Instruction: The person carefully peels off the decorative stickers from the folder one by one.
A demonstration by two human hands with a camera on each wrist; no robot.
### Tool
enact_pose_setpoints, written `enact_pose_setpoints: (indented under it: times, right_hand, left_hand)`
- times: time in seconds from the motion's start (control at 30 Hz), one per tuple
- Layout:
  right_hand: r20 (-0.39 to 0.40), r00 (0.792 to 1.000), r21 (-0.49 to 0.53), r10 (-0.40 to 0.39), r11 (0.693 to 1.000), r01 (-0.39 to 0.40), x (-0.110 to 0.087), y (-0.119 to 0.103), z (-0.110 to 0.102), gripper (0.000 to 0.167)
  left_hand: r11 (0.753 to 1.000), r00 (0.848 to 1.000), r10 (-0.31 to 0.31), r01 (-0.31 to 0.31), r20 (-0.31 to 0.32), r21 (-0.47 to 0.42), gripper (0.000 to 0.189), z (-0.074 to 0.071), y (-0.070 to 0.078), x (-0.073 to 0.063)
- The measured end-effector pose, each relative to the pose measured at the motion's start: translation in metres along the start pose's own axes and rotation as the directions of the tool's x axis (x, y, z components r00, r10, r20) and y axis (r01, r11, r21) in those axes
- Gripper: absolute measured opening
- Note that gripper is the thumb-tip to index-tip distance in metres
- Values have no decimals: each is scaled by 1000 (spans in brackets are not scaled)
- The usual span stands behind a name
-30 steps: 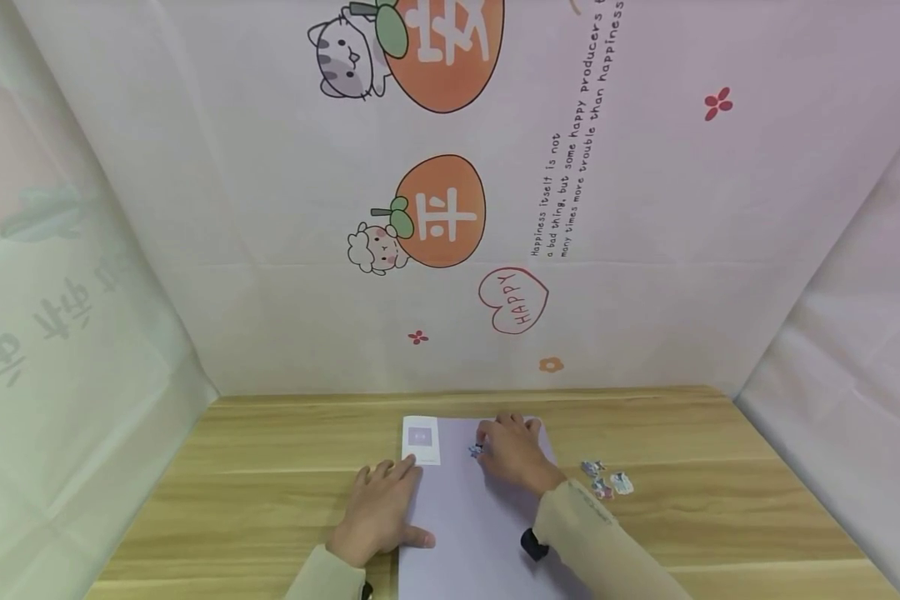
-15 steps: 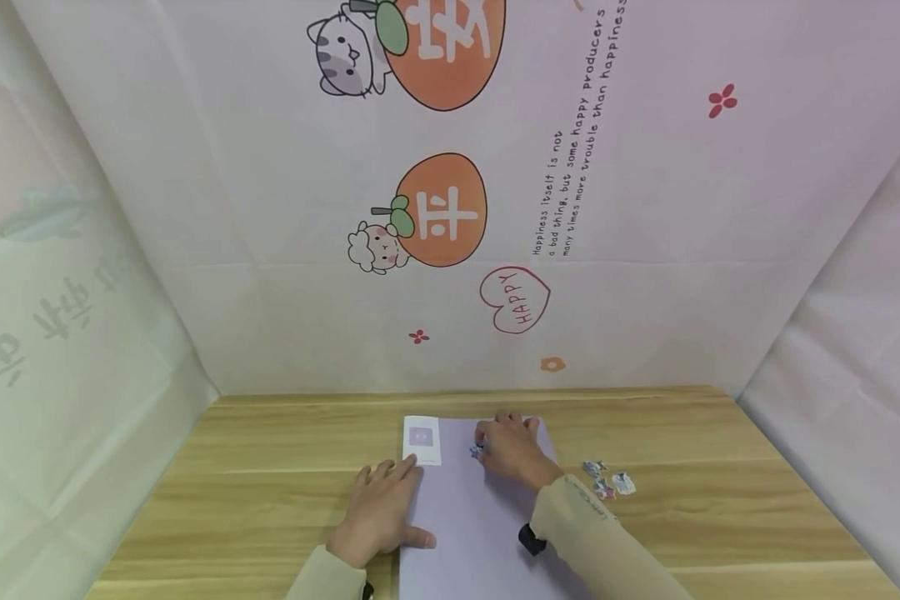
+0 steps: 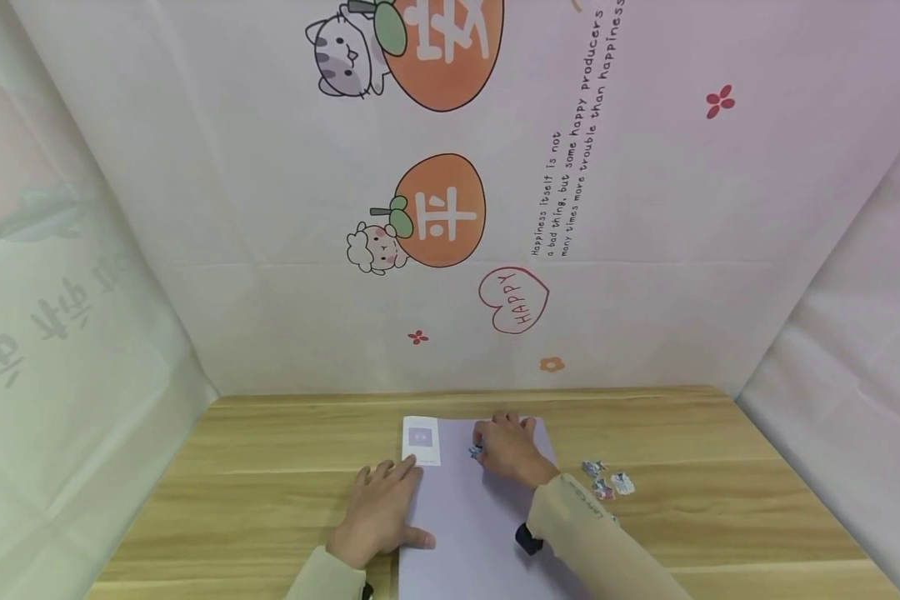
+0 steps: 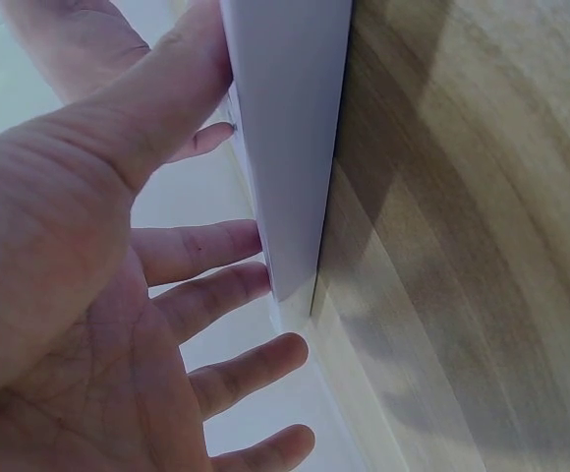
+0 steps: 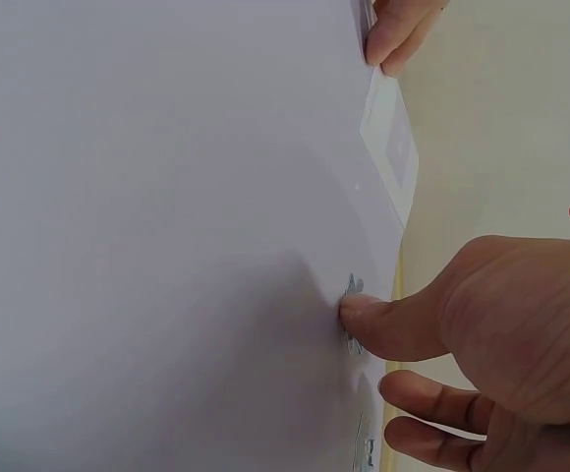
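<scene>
A lilac, thick-edged book or flat box [image 3: 461,525] lies on the wooden table, a white label [image 3: 421,454] at its upper left corner. Along its left edge rests my left hand [image 3: 375,508], fingers spread, thumb on the cover. My right hand [image 3: 512,450] is over the upper right part. In the right wrist view its thumb [image 5: 393,326] presses a small blue-grey sticker [image 5: 354,285] against the cover, the other visible fingers reaching past the edge. The index fingertip is hidden there. From the head, only part of that sticker [image 3: 475,452] shows beside the thumb.
Several cartoon stickers [image 3: 603,481] lie on the table right of the lilac item. Another small marking or sticker [image 5: 369,452] shows low in the right wrist view. Printed white cloth [image 3: 307,333] hangs behind the table [image 3: 285,492] and at both sides.
My right hand and forearm have shifted very slightly left, thumb still at the sticker. The left hand has stayed in place.
</scene>
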State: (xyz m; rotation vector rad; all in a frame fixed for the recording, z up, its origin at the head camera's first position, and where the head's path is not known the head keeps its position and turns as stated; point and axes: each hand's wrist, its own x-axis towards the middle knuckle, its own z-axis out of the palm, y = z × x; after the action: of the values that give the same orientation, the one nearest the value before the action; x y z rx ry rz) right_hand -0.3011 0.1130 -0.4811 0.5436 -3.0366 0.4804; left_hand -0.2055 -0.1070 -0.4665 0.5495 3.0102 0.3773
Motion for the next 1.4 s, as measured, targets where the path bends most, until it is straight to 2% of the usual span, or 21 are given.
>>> enact_pose_setpoints:
  times: [0.53,1.0,1.4]
  right_hand:
    - [24,1000,3,9,1000,-9,-1,-2,0,15]
    - [8,1000,-6,13,1000,-13,0,-2,0,13]
    - [36,999,-17,15,1000,-14,1,-3,0,15]
  left_hand:
    - [1000,1000,-4,4,0,0,97,1,-1,-1]
    - [1000,1000,-4,4,-5,-2,97,2,-2,-1]
    - [1000,1000,2,-2,-8,-10,97,1,-1,-2]
